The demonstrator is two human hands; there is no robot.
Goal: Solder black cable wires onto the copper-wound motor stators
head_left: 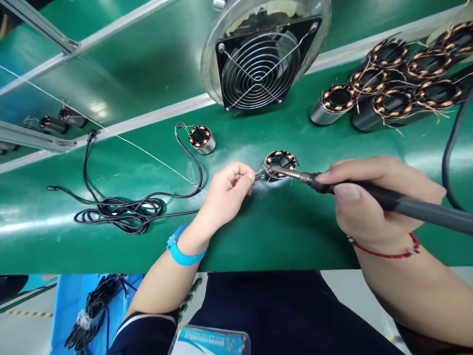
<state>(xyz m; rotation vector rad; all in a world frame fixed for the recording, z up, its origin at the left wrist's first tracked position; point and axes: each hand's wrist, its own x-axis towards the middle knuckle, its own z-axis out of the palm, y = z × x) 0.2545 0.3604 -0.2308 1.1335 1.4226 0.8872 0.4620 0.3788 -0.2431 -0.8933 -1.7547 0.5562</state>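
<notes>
My right hand is closed round the dark handle of a soldering iron. The iron's metal tip lies over the near left rim of a motor stator with copper windings, standing on the green bench. Just left of this stator, my left hand pinches the thin wire ends of a black cable close to the windings. Whether the tip touches the wires I cannot tell. Another stator stands farther back on the left, with a cable end beside its thin wires.
A fan with a wire guard stands behind the work. Several stators are grouped at the right rear. Coiled black cable lies on the left. Below the bench edge, a blue bin contains bundled cables.
</notes>
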